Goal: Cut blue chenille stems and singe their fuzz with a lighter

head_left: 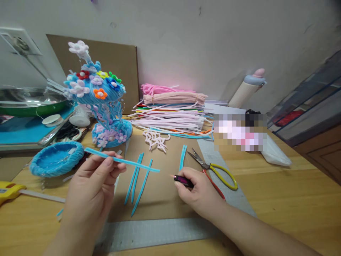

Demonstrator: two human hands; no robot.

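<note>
While the left hand (92,181) pinches a blue fuzzy stick (121,160) between thumb and fingers, the stick lies almost flat in the air, with its far end pointing to the right. It hangs just above a brown card sheet (162,193) on the wooden table (290,192). The right hand (198,192) is closed around a small dark lighter (183,181), and a tiny glow shows at its tip. That tip is near the free end of the held stick but does not touch it.

More blue sticks (137,177) lie loose on the card between the two hands, and a few more lie a little farther back. Scissors with yellow handles (213,169) rest just behind the right hand, partly on a grey cutting mat (160,231).

To the left sits a round blue fuzzy bowl shape (56,158). Behind it stands a tall blue fuzzy model with little flowers (102,103) in many colours. A big pile of pink, white and other fuzzy sticks (173,112) lies at the back by the wall. A yellow tool (9,190) shows at the left edge. A pale bottle (249,89) leans near the wall.
</note>
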